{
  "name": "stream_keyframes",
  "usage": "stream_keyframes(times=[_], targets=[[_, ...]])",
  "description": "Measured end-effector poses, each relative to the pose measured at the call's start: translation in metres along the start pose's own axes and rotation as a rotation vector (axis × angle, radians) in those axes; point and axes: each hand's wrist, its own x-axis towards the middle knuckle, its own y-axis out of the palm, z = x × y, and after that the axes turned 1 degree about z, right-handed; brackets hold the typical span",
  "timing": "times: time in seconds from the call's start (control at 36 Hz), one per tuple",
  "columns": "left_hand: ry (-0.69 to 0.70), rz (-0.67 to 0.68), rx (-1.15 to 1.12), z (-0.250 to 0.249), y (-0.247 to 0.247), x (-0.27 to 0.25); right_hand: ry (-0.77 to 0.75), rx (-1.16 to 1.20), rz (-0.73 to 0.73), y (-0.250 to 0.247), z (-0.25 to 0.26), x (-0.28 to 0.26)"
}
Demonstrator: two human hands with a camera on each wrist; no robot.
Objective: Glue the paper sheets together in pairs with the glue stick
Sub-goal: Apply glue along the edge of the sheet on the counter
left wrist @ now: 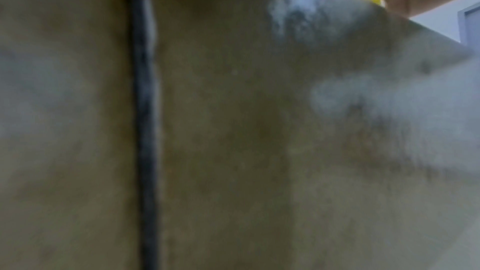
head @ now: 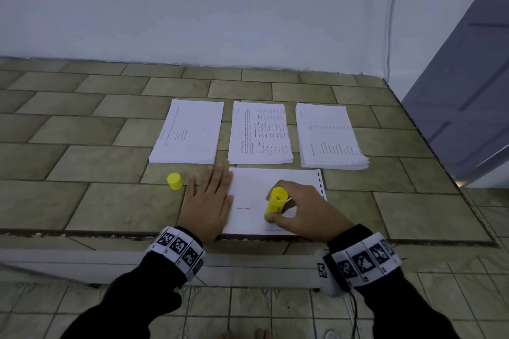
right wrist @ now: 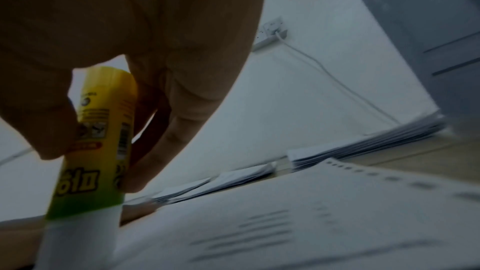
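A single white sheet [head: 256,187] lies on the tiled ledge near its front edge. My right hand [head: 303,206] grips a yellow glue stick [head: 275,202] with its white glue end pressed down on that sheet [right wrist: 298,223]; the glue stick [right wrist: 101,130] is pinched between thumb and fingers. My left hand [head: 209,198] lies flat, fingers straight, holding down the sheet's left edge. The yellow cap [head: 175,181] stands on the tiles left of my left hand. Three paper stacks [head: 260,132] lie in a row behind the sheet.
The tiled ledge [head: 82,146] ends in a front drop just below my wrists. A white wall [head: 248,8] backs it, with a cable [head: 392,22] running down. A grey door [head: 468,91] stands at the right. The left wrist view is a blur of tile [left wrist: 233,130].
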Motion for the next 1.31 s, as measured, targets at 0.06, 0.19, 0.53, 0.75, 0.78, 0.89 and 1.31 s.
stream_keyframes(times=[0.06, 0.19, 0.53, 0.75, 0.78, 0.89, 1.31], targets=[[-0.002, 0.003, 0.000, 0.000, 0.000, 0.000, -0.015, -0.005, -0.031, -0.013, -0.007, -0.012], [0.001, -0.017, -0.001, 0.000, 0.001, 0.000, 0.018, -0.033, -0.097, -0.041, -0.018, -0.037], [0.006, -0.042, -0.010, 0.000, 0.002, 0.000, 0.187, -0.051, -0.204, -0.056, -0.027, -0.040], [0.005, -0.036, -0.006, 0.001, 0.003, 0.000, -0.010, 0.086, -0.018, -0.012, 0.008, 0.008], [0.004, -0.031, -0.005, 0.001, 0.003, 0.000, -0.009, 0.088, 0.015, -0.005, 0.012, 0.014], [0.017, -0.012, -0.002, 0.003, 0.003, 0.000, -0.050, 0.026, 0.128, 0.014, 0.023, 0.030], [0.027, -0.008, 0.011, 0.001, 0.001, -0.001, 0.061, -0.120, 0.133, 0.008, 0.015, 0.091]])
